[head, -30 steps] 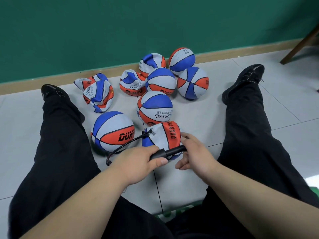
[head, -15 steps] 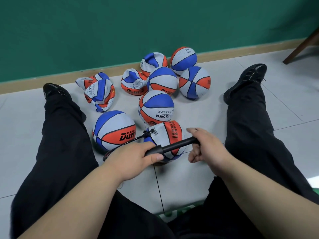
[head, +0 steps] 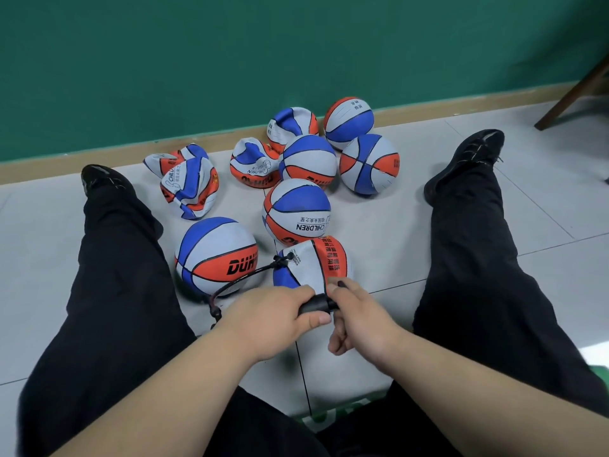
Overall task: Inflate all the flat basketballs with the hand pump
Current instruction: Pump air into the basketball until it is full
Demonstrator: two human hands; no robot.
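Hand pump [head: 317, 305] joined by a hose [head: 237, 282] to a half-flat basketball [head: 316, 263] on the floor [head: 389, 225].
Nearer than that ball, the left grip [head: 273, 321] clasps the barrel, the right grip [head: 359, 319] the handle, almost touching; other balls [head: 296, 209] crowd behind it, bare floor lies open at its right.

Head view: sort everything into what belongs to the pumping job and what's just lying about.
In the job:
- hand pump, gripped by left hand and right hand
- hose, running to the ball being filled
- four crumpled flat balls

Lying about:
- five round balls that already look full
- wooden furniture leg, far right
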